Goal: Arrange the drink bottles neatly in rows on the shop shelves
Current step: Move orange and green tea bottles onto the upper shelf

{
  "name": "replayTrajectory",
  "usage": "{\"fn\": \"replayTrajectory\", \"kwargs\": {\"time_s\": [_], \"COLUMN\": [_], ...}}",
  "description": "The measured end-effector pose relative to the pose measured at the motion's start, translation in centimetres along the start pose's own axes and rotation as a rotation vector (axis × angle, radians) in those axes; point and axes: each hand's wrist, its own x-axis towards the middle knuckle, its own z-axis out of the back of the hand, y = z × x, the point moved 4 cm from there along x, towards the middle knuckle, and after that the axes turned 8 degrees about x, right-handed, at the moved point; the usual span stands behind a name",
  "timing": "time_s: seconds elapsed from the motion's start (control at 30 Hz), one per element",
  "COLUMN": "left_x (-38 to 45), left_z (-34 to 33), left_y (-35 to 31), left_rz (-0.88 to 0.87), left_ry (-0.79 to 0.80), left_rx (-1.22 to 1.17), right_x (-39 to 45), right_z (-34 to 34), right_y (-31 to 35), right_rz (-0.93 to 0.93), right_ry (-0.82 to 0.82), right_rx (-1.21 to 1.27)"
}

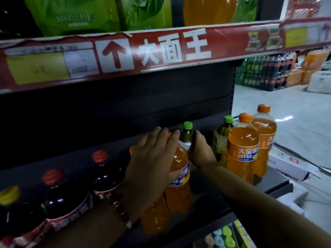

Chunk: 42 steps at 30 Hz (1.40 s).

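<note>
Mid-step: my left hand point(154, 154) clasps the orange bottle point(179, 178) on the shelf point(272, 183); my right hand point(200, 149) grips the green-capped bottle point(187, 133) just behind it. Next, I judge: square both into rows.

Orange soda bottles point(242, 149) wear orange caps and orange-blue labels with white lettering near the shelf's point(275, 185) right edge; green-capped bottles point(222, 138) hold dark olive drink; cola bottles point(68, 197) toward the left edge are near-black with red caps; the strip point(161, 51) above is red with white characters
</note>
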Motion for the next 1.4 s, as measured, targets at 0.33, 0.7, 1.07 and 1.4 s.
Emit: {"fn": "replayTrajectory", "kwargs": {"time_s": [0.33, 0.7, 1.07, 1.4], "left_x": [-0.1, -0.5, -4.0, -8.5], "left_z": [0.2, -0.4, -0.1, 0.3], "left_y": [-0.2, -0.4, -3.3, -9.5], "left_rz": [0.026, 0.08, -0.022, 0.261], "left_ry": [-0.009, -0.015, -0.112, 0.149], "left_rx": [-0.014, -0.007, -0.172, -1.264], "right_x": [-3.3, -9.5, -13.8, -19.9], "right_z": [2.3, 4.9, 9.4, 11.9], "right_y": [0.1, -1.6, -2.1, 5.6], "right_rz": [-0.094, -0.047, -0.067, 0.043], "right_ry": [0.15, 0.074, -0.018, 0.049], "right_rx": [0.006, 0.027, 0.342, 0.433]}}
